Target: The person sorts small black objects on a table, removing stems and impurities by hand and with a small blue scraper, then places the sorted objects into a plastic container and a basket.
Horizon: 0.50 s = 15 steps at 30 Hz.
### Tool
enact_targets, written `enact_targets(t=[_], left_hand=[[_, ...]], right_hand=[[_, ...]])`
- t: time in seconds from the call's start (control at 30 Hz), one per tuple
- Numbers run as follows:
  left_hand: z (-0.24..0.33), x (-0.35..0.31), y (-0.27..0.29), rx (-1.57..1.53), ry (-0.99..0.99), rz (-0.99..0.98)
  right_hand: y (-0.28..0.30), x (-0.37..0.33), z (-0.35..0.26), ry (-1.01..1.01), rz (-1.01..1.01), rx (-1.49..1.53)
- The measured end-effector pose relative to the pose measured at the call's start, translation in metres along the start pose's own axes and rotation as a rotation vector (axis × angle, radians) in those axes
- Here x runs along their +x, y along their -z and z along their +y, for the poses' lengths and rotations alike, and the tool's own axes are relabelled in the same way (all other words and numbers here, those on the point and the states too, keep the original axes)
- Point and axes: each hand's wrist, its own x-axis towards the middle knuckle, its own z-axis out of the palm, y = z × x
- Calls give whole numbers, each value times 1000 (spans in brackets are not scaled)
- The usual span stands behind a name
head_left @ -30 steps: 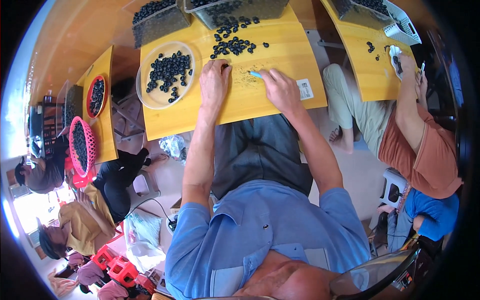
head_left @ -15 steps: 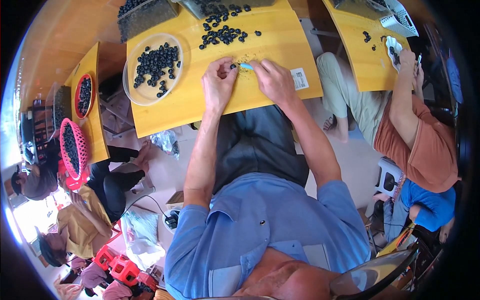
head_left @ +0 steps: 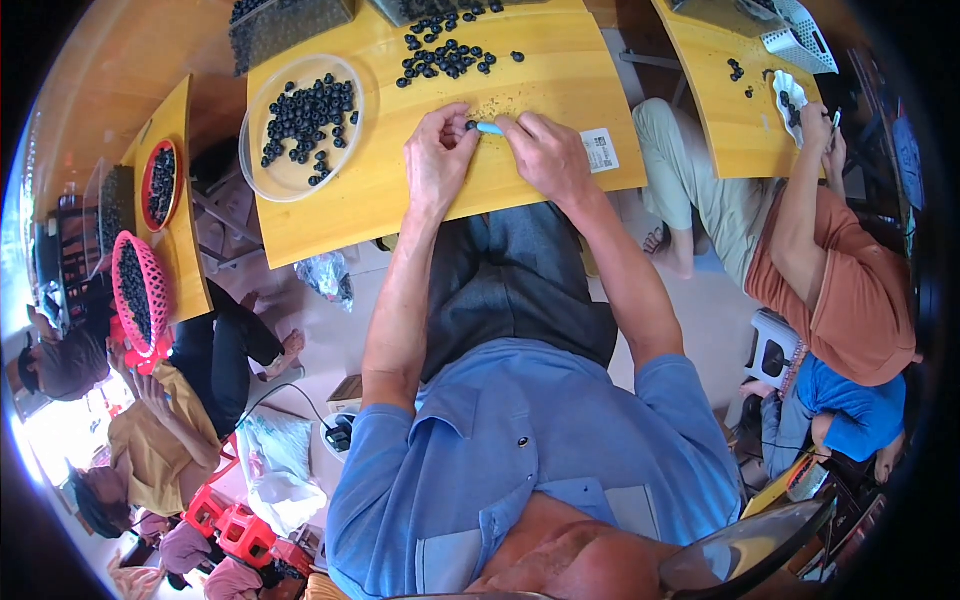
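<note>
Between the thumb and fingertips of my left hand is a small, dark, round berry-like piece. My right hand grips a slim light-blue tool, whose end meets the piece; the tip is too small to make out. Pale crumbs lie on the yellow table just beyond the fingers. Farther back is a loose group of the same dark pieces. To the left, a clear round tray holds many more of them.
Clear bins of dark pieces stand along the far edge. A white printed label lies right of my right hand. At right, a co-worker in a rust-coloured shirt sits by another table. A pink basket stands on the left table.
The tool's end has come closer to the dark piece and now meets it. My right hand has shifted slightly left. The whole view has shifted a little.
</note>
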Motion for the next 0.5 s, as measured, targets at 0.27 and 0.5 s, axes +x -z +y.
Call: enact_targets(t=[0.27,0.5], left_hand=[[-10,0,0,-205,32,-38],[-13,-2,10,-248,-41,43]], right_hand=[[3,3,-2,-109,-51,-47],[-2,4,-2,-104,-46,-59]])
